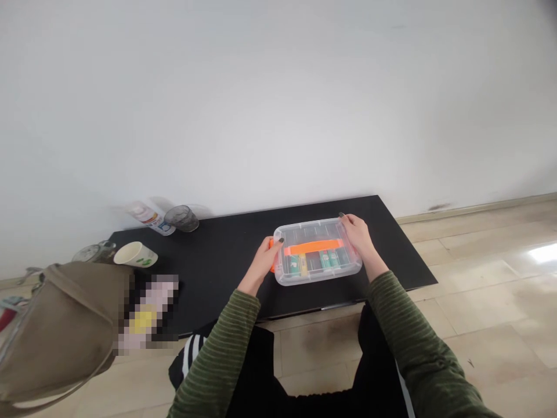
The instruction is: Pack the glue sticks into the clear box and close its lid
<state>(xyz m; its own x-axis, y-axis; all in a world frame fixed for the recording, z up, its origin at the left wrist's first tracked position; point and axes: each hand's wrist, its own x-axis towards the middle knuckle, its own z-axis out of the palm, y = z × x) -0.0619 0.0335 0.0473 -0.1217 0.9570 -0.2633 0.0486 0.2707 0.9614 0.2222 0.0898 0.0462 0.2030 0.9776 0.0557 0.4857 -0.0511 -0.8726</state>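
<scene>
A clear plastic storage box with an orange handle across its lid is between my two hands over the black table. Through the lid, small green and yellow packets show inside. My left hand grips the box's left side at the orange latch, thumb on the lid edge. My right hand holds the right side near the far corner, its thumb along the lid. The fingers under the box are hidden. Whether the box rests on the table I cannot tell.
On the black table, a paper cup, a dark glass and a white bottle stand to the left. A brown bag overlaps the left end, beside a blurred-out item. The white wall rises behind.
</scene>
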